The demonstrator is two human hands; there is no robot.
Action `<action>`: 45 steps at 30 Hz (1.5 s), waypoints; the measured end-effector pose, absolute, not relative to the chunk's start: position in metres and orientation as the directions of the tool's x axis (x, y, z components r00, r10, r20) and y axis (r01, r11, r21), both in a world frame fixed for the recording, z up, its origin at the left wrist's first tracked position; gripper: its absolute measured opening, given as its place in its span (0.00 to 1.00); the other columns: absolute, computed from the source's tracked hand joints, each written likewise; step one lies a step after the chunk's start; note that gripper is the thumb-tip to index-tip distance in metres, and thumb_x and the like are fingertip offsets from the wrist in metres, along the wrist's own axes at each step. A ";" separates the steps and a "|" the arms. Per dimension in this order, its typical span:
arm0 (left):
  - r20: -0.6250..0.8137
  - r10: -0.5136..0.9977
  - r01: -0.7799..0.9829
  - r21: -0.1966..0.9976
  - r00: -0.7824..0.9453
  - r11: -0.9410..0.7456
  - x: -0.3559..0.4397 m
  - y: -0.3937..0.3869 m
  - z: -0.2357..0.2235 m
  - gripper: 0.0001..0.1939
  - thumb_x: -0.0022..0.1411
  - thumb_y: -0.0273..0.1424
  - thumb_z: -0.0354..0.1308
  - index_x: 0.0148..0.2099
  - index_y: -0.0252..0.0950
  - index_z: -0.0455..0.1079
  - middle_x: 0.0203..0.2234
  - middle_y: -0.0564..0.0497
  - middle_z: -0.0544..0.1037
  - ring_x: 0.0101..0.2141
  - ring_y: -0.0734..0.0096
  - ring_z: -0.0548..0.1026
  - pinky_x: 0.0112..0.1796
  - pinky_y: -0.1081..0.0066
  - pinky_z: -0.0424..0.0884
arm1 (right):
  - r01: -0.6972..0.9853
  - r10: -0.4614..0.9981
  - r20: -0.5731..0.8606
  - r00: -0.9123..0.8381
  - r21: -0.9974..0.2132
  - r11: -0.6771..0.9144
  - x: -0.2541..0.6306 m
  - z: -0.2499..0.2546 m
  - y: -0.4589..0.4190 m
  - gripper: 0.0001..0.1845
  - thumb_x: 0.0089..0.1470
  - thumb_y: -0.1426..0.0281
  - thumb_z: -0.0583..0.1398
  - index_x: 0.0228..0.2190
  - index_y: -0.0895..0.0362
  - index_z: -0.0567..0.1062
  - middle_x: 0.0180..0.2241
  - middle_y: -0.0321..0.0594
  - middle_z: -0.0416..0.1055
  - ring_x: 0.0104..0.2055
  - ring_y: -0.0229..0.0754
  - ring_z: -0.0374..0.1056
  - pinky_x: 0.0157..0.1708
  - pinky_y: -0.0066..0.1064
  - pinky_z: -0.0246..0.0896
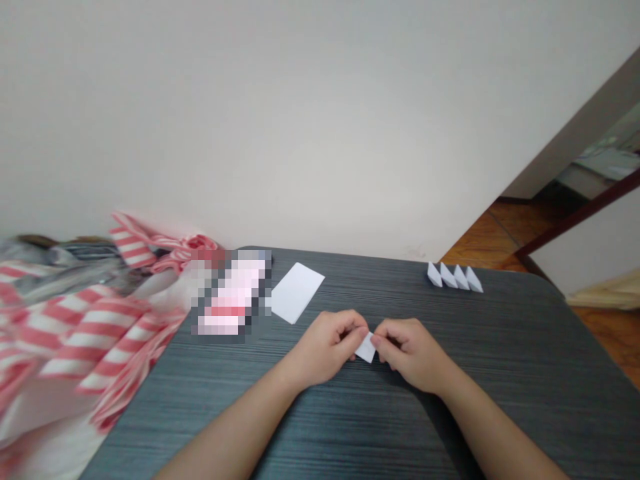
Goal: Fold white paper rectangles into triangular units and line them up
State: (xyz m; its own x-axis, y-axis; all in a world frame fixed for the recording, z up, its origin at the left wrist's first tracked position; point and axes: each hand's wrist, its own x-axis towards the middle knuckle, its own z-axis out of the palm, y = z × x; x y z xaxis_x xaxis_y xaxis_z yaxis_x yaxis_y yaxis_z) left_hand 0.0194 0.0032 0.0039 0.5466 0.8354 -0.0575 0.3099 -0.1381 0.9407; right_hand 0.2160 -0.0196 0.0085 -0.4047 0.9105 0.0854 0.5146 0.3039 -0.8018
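A small folded piece of white paper (367,349) is held between my two hands, a little above the dark table. My left hand (334,348) pinches its left side between thumb and fingers. On the other side, my right hand (411,353) grips the upper right edge the same way. The fingers cover part of the paper, so its full shape is hidden. Beyond my left hand lie flat white paper sheets (298,292). Several folded white paper pieces with pointed tips (455,277) stand in a row at the table's back right.
The dark wood-grain table (525,373) meets a pale wall (320,120) at the back. A pixelated flat object (233,293) lies at the table's left. Red-and-white striped cloth (95,327) is heaped beside the left edge. Wooden floor (475,240) shows at the right.
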 end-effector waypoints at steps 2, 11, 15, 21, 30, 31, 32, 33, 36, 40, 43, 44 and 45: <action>-0.054 0.832 0.316 0.937 0.552 -0.150 0.019 0.003 0.004 0.12 0.67 0.34 0.52 0.32 0.35 0.70 0.20 0.55 0.71 0.23 0.74 0.71 0.26 0.76 0.63 | 0.515 0.908 0.089 -0.408 -0.799 0.310 0.216 0.008 -0.020 0.15 0.59 0.73 0.57 0.21 0.57 0.71 0.17 0.31 0.67 0.20 0.34 0.63 0.25 0.25 0.54; -0.081 0.847 0.219 0.975 0.525 -0.042 0.019 0.003 -0.001 0.15 0.69 0.39 0.49 0.41 0.34 0.71 0.20 0.54 0.72 0.22 0.74 0.72 0.26 0.76 0.65 | 0.510 0.925 0.120 -0.362 -0.805 0.304 0.218 0.007 -0.020 0.15 0.60 0.72 0.56 0.21 0.57 0.71 0.16 0.31 0.65 0.19 0.33 0.61 0.24 0.25 0.53; -0.082 0.825 0.178 0.984 0.559 -0.024 0.020 0.003 0.001 0.13 0.68 0.37 0.52 0.39 0.33 0.72 0.24 0.52 0.76 0.23 0.75 0.71 0.26 0.76 0.66 | 0.503 0.943 0.126 -0.308 -0.820 0.274 0.220 0.005 -0.019 0.15 0.60 0.71 0.56 0.22 0.57 0.71 0.17 0.31 0.66 0.19 0.33 0.62 0.25 0.25 0.54; -0.110 0.811 0.209 0.978 0.575 -0.016 0.022 0.003 0.001 0.10 0.65 0.32 0.54 0.35 0.32 0.73 0.28 0.50 0.80 0.24 0.77 0.71 0.27 0.77 0.66 | 0.491 0.946 0.124 -0.299 -0.831 0.263 0.220 0.004 -0.020 0.15 0.60 0.71 0.56 0.22 0.57 0.71 0.17 0.32 0.66 0.20 0.33 0.62 0.24 0.25 0.54; -0.085 0.811 0.285 0.953 0.579 -0.104 0.019 0.003 -0.003 0.10 0.64 0.29 0.54 0.31 0.33 0.72 0.24 0.51 0.78 0.25 0.75 0.72 0.26 0.77 0.63 | 0.464 0.931 0.115 -0.348 -0.841 0.278 0.218 0.002 -0.019 0.13 0.60 0.69 0.57 0.24 0.58 0.72 0.20 0.33 0.66 0.21 0.34 0.61 0.23 0.25 0.53; -0.083 0.809 0.286 0.952 0.581 -0.107 0.019 0.003 -0.003 0.10 0.64 0.30 0.54 0.31 0.33 0.72 0.24 0.51 0.78 0.25 0.75 0.72 0.26 0.77 0.63 | 0.472 0.932 0.112 -0.345 -0.838 0.275 0.218 0.002 -0.020 0.13 0.60 0.69 0.57 0.24 0.58 0.72 0.20 0.33 0.66 0.21 0.34 0.60 0.23 0.25 0.53; -0.083 0.809 0.281 0.954 0.582 -0.104 0.019 0.003 -0.003 0.10 0.64 0.30 0.54 0.31 0.33 0.72 0.24 0.51 0.78 0.25 0.75 0.72 0.26 0.77 0.63 | 0.478 0.934 0.105 -0.340 -0.836 0.269 0.218 0.003 -0.020 0.13 0.60 0.70 0.57 0.23 0.58 0.72 0.19 0.32 0.66 0.21 0.34 0.60 0.23 0.25 0.53; -0.084 0.809 0.269 0.958 0.582 -0.094 0.019 0.003 -0.003 0.10 0.65 0.31 0.53 0.32 0.33 0.72 0.25 0.51 0.78 0.25 0.75 0.72 0.27 0.77 0.63 | 0.480 0.937 0.098 -0.334 -0.838 0.259 0.218 0.003 -0.020 0.13 0.60 0.70 0.57 0.23 0.58 0.71 0.18 0.32 0.65 0.20 0.33 0.60 0.23 0.25 0.53; -0.088 0.808 0.225 0.973 0.583 -0.056 0.020 0.002 -0.003 0.09 0.65 0.33 0.55 0.36 0.33 0.72 0.26 0.51 0.78 0.26 0.74 0.73 0.28 0.77 0.64 | 0.466 0.946 0.081 -0.314 -0.855 0.228 0.219 0.003 -0.021 0.14 0.60 0.70 0.57 0.22 0.57 0.70 0.17 0.30 0.65 0.19 0.33 0.60 0.22 0.24 0.53; -0.100 0.795 0.256 0.964 0.599 -0.072 0.019 0.003 -0.003 0.12 0.65 0.35 0.56 0.34 0.32 0.73 0.25 0.51 0.78 0.25 0.74 0.72 0.27 0.77 0.63 | 0.457 0.949 0.097 -0.298 -0.859 0.232 0.219 0.004 -0.021 0.14 0.60 0.70 0.57 0.22 0.57 0.70 0.17 0.30 0.65 0.19 0.33 0.61 0.23 0.24 0.54; -0.099 0.792 0.301 0.947 0.602 -0.111 0.018 0.004 -0.002 0.14 0.66 0.34 0.54 0.31 0.33 0.73 0.24 0.51 0.78 0.24 0.76 0.70 0.25 0.77 0.61 | 0.468 0.947 0.096 -0.307 -0.851 0.238 0.218 0.004 -0.021 0.14 0.59 0.71 0.57 0.21 0.57 0.70 0.17 0.30 0.65 0.19 0.33 0.60 0.23 0.25 0.54; -0.096 0.791 0.312 0.942 0.604 -0.124 0.018 0.004 -0.002 0.14 0.66 0.34 0.53 0.30 0.33 0.73 0.23 0.51 0.78 0.23 0.76 0.70 0.25 0.77 0.60 | 0.470 0.946 0.094 -0.311 -0.850 0.239 0.218 0.004 -0.020 0.14 0.59 0.71 0.57 0.21 0.57 0.69 0.17 0.31 0.65 0.19 0.33 0.61 0.23 0.25 0.54; -0.094 0.791 0.322 0.937 0.605 -0.135 0.018 0.004 -0.001 0.14 0.66 0.34 0.53 0.30 0.33 0.73 0.23 0.51 0.78 0.23 0.76 0.70 0.26 0.77 0.60 | 0.471 0.945 0.093 -0.314 -0.849 0.240 0.218 0.003 -0.020 0.14 0.59 0.71 0.57 0.21 0.57 0.69 0.17 0.31 0.65 0.19 0.33 0.61 0.23 0.25 0.54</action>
